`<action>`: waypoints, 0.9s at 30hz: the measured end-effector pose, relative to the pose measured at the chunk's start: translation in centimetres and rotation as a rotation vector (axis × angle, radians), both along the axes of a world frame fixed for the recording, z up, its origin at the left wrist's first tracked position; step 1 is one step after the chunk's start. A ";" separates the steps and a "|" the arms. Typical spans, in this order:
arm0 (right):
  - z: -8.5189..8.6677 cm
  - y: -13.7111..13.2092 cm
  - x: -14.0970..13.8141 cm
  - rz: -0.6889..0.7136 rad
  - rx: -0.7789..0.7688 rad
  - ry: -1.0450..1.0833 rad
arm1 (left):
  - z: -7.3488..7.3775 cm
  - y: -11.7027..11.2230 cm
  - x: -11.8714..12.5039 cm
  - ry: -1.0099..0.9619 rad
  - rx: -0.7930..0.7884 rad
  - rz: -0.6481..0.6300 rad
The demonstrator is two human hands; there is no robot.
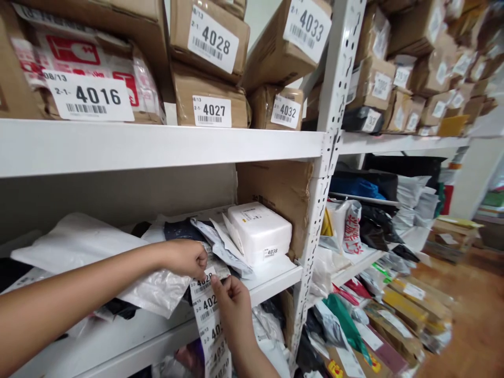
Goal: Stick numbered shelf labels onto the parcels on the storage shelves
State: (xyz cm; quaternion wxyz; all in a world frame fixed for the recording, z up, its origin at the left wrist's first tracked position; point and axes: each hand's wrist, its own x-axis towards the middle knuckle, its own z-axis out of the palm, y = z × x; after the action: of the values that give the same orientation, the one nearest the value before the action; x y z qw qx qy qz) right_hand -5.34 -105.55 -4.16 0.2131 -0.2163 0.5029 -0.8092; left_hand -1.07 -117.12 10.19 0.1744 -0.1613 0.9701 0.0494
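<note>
Paper, glossy and barcoded: a long label strip (208, 315) hangs over the front edge of the shelf (275, 278). My left hand (185, 257) pinches its top end between the fingers, and my right hand (235, 310) grips it just below. The shelf holds a crinkled white plastic mailer (86, 244) and a rounded white box (260, 231).

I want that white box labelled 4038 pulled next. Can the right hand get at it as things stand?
Probably yes. The white box lies on top of the mailers near the shelf front, nothing over it, close above the right hand. But that hand is pinching the label strip.
</note>
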 end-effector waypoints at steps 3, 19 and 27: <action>-0.4 0.7 0.0 0.255 -0.010 -0.101 | -0.2 0.4 0.3 0.015 -0.030 0.049; -3.3 6.0 -2.0 0.387 -0.525 -0.398 | 1.0 1.4 2.3 0.146 0.011 0.156; -3.9 6.2 -3.0 0.293 -0.530 -0.310 | 1.7 4.3 4.2 0.338 0.092 0.198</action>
State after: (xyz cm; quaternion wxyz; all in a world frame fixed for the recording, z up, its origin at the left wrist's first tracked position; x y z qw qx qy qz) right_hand -8.33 -99.36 -8.07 0.3374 -0.2084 0.2003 -0.8959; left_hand 3.10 -112.79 11.86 0.0106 -0.2373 0.9617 0.1371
